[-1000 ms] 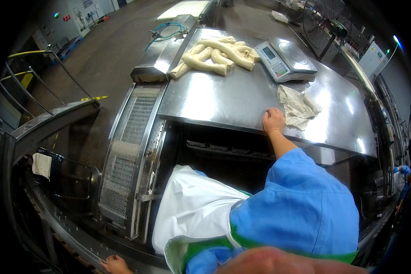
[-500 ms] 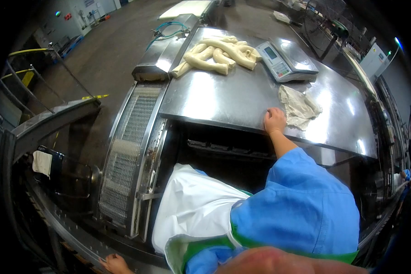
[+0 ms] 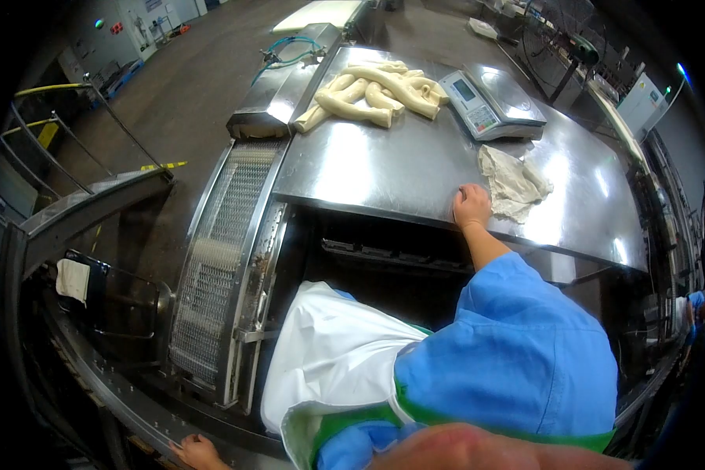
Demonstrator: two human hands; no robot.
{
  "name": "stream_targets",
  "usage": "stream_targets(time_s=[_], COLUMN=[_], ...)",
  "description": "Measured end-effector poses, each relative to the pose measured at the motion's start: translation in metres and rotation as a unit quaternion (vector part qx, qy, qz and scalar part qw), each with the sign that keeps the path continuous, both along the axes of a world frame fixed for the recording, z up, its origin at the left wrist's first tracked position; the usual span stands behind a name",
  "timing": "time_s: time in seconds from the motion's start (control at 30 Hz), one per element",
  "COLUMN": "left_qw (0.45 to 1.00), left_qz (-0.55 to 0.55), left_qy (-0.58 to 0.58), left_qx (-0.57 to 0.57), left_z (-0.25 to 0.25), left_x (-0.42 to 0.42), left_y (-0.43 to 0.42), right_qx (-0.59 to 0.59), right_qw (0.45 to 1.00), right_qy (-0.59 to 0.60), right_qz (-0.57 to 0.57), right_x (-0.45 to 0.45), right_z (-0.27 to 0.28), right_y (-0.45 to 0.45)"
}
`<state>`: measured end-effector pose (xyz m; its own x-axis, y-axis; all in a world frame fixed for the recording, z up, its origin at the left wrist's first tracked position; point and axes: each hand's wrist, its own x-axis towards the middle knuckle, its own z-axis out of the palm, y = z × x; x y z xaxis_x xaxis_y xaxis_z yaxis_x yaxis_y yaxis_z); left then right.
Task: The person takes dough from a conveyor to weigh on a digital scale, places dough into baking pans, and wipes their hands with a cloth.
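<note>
My right hand [image 3: 471, 205] rests on the front edge of a steel table [image 3: 415, 168], its fingers curled in and nothing visible in them. Just to its right, apart from the fingers, lies a crumpled off-white cloth [image 3: 513, 184]. At the lower left, my left hand [image 3: 197, 452] lies on a metal rail [image 3: 145, 415] with its fingers apart, holding nothing. Toward the table's far left corner, several thick pale dough rolls [image 3: 384, 90] are heaped across one another. A digital scale [image 3: 493, 102] stands to the right of that heap.
A wire-mesh conveyor [image 3: 223, 251] runs along the table's left side, under a metal housing [image 3: 278, 94]. Railed steps [image 3: 94, 188] stand farther left. Behind is a white-topped belt [image 3: 317, 16]. A person in blue [image 3: 699, 301] is partly visible at the far right.
Both my hands stay where they were. The person at the far right edge has shifted slightly.
</note>
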<state>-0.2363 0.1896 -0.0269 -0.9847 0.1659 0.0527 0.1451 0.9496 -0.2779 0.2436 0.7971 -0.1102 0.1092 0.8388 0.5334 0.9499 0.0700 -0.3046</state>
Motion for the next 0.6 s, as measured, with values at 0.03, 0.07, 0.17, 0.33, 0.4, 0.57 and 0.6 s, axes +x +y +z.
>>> stream_targets(time_s=[0.03,0.07,0.17,0.33,0.4,0.57,0.6], left_qw=[1.0,1.0,0.999,0.999,1.0,1.0,1.0], left_qz=[0.014,0.027,0.036,0.03,0.02,0.028,0.028], left_qy=[0.003,0.005,0.003,0.001,-0.003,0.008,0.008], left_qx=[-0.007,-0.014,-0.005,-0.012,-0.011,0.004,0.004], left_z=[0.0,0.0,0.003,0.009,0.006,0.001,0.003], left_x=[0.0,0.001,0.003,0.008,0.006,0.004,0.005], left_y=[0.002,0.004,0.007,0.01,0.007,0.005,0.007], right_qx=[-0.014,-0.014,-0.017,-0.016,-0.017,-0.019,0.006], right_qw=[1.0,1.0,1.0,1.0,1.0,1.0,1.0], right_qy=[-0.002,-0.001,0.002,-0.007,-0.005,0.001,0.001], right_qz=[-0.005,-0.006,-0.008,-0.005,-0.004,-0.003,0.003], right_x=[-0.001,-0.002,-0.003,-0.001,-0.001,-0.001,-0.001], right_z=[0.002,0.003,0.004,0.003,0.003,0.003,0.001], right_y=[-0.001,-0.002,-0.003,-0.002,-0.002,-0.002,-0.001])
